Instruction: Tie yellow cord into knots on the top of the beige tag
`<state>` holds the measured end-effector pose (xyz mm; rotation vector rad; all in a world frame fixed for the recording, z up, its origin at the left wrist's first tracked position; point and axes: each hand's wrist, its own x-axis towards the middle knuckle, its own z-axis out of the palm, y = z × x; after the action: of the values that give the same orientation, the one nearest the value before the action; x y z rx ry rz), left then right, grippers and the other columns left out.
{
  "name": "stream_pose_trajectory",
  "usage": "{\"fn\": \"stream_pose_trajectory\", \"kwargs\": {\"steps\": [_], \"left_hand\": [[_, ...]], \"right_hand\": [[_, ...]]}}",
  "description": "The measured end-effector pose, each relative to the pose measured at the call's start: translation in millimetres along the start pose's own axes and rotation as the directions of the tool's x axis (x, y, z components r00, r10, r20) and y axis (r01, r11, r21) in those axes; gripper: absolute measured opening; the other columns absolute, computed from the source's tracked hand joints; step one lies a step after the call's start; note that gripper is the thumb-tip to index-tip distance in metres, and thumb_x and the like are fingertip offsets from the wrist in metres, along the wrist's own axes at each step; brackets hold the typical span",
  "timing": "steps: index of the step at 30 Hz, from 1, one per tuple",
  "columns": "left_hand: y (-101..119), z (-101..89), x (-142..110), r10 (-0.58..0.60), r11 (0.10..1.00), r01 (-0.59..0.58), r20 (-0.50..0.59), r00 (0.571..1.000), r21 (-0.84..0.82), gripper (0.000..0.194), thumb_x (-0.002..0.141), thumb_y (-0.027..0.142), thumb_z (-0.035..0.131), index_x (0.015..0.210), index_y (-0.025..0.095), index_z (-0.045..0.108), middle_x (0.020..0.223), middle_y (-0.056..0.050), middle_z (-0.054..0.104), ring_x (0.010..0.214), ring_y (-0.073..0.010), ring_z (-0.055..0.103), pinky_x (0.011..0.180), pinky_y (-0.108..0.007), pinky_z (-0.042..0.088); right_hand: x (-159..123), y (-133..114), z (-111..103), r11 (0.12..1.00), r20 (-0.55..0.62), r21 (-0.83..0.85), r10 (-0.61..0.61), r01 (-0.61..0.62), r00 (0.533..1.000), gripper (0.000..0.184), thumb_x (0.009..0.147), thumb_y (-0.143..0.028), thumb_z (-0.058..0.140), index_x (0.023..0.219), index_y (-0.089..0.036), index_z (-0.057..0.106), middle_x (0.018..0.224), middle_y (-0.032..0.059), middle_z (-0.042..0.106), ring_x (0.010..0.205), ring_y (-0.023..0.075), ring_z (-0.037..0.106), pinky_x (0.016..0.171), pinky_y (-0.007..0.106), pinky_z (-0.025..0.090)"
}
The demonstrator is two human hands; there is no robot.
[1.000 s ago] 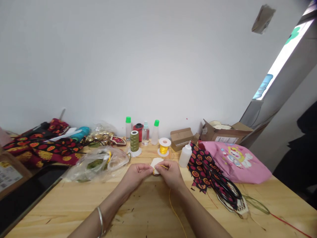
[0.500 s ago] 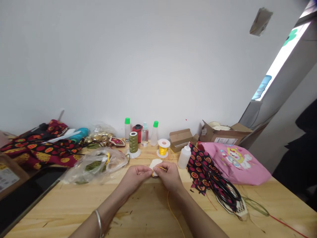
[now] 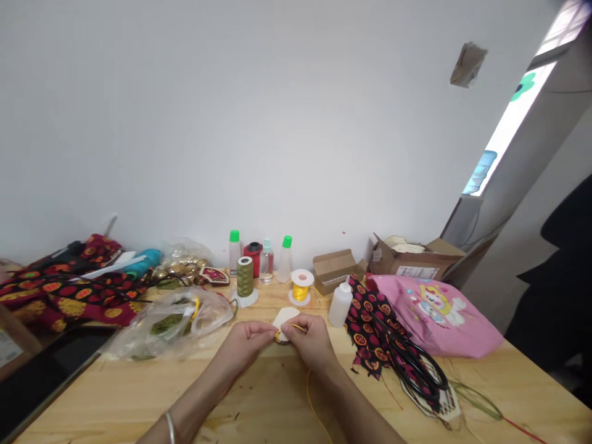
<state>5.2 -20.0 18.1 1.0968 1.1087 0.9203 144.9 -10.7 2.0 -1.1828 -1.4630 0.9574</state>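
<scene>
A small pale flat piece [image 3: 286,317] with a rounded edge stands between my hands, its lower part hidden by my fingers. My left hand [image 3: 250,344] pinches its lower left side, where a bit of yellow cord shows at the fingertips. On the other side my right hand [image 3: 311,343] is closed, thumb against the piece, with a loop of yellow cord [image 3: 298,326] at the fingers. The cord's long end [image 3: 311,398] hangs below my right wrist toward the table's front. Just beyond stands a spool of yellow cord [image 3: 300,292].
Left lie a clear plastic bag [image 3: 210,311], patterned fabric [image 3: 87,296] and a dark flat panel [image 3: 55,376]. A green thread spool [image 3: 245,277] and several bottles line the wall. Right are a squeeze bottle [image 3: 341,305], black-handled scissors [image 3: 416,364], a pink bag [image 3: 444,320] and cardboard boxes [image 3: 337,271].
The view has tilted up slightly, so everything sits a little lower and most things slightly further left. Both hands keep their hold on the pale piece and cord, with little visible finger movement.
</scene>
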Motion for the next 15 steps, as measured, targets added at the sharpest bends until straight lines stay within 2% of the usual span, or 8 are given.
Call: {"fn": "stream_pose_trajectory", "kwargs": {"steps": [4,10,15], "left_hand": [[1.8,-0.2,-0.4,-0.012,1.0,0.012,0.006,1.0,-0.012,0.025,0.051,0.034,0.066,0.063,0.012,0.065,0.054,-0.001,0.064,0.048,-0.01,0.05,0.048,-0.019,0.034],[4.1,1.0,-1.5,-0.002,0.992,0.007,0.038,0.999,-0.128,0.026,0.05,0.035,0.067,0.062,0.011,0.066,0.049,-0.001,0.061,0.048,-0.0101,0.051,0.049,-0.018,0.034],[3.2,2.5,-1.1,-0.005,0.995,0.006,0.012,1.0,-0.099,0.029,0.049,0.036,0.067,0.063,0.011,0.066,0.049,-0.002,0.063,0.045,-0.0099,0.05,0.046,-0.018,0.033]], "right_hand": [[-0.5,-1.7,0.6,0.999,-0.006,-0.027,-0.038,0.037,0.999,0.014,0.061,-0.021,0.054,0.058,-0.014,0.065,0.059,0.0037,0.061,0.056,0.0135,0.054,0.052,0.021,0.043],[-0.1,-1.7,1.6,0.998,-0.009,-0.034,-0.056,0.056,0.998,0.015,0.063,-0.019,0.052,0.062,-0.012,0.065,0.061,0.0045,0.061,0.057,0.0136,0.055,0.053,0.02,0.042],[-0.1,1.3,2.5,0.995,-0.018,-0.056,-0.086,0.085,0.996,0.015,0.063,-0.018,0.051,0.061,-0.012,0.065,0.059,0.004,0.06,0.056,0.0131,0.054,0.052,0.02,0.041]]}}
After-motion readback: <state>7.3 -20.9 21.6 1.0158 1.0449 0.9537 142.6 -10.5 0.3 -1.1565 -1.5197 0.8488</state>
